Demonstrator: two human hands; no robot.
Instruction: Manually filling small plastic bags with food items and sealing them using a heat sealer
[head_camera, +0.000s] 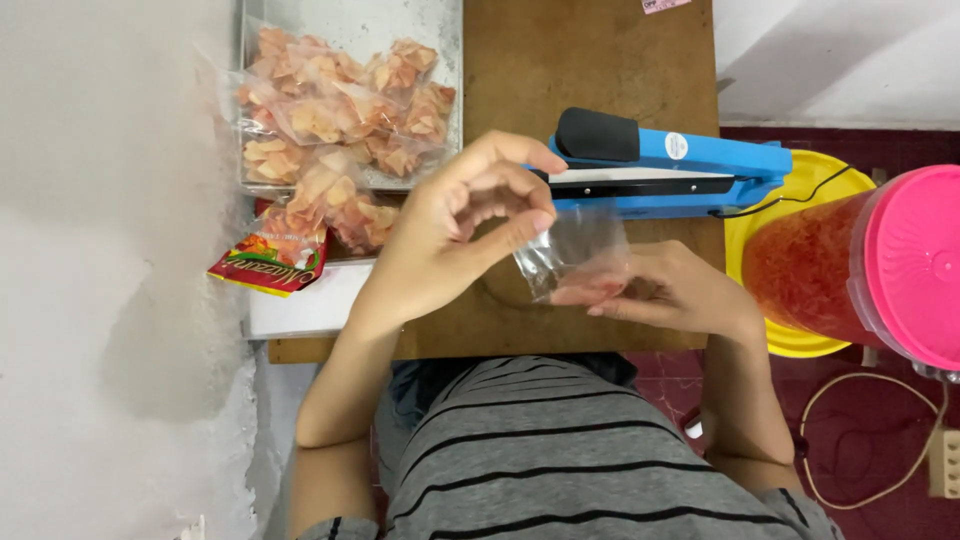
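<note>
My left hand (455, 235) pinches the upper edge of a small clear plastic bag (575, 250) between thumb and fingers. My right hand (670, 290) lies palm up under the bag, its fingers reaching into or beneath it; which, I cannot tell. The bag looks empty and hangs just in front of a blue heat sealer (680, 170) with a black handle. Both hands hover over a brown wooden board (590, 60).
A metal tray (300, 20) at the upper left holds several clear bags of orange crackers (340, 110). A printed red packet (270, 262) lies below it. At right, a pink-lidded jar (860, 265) of orange chips sits on a yellow plate (790, 340). A cord runs across the red floor (870, 440).
</note>
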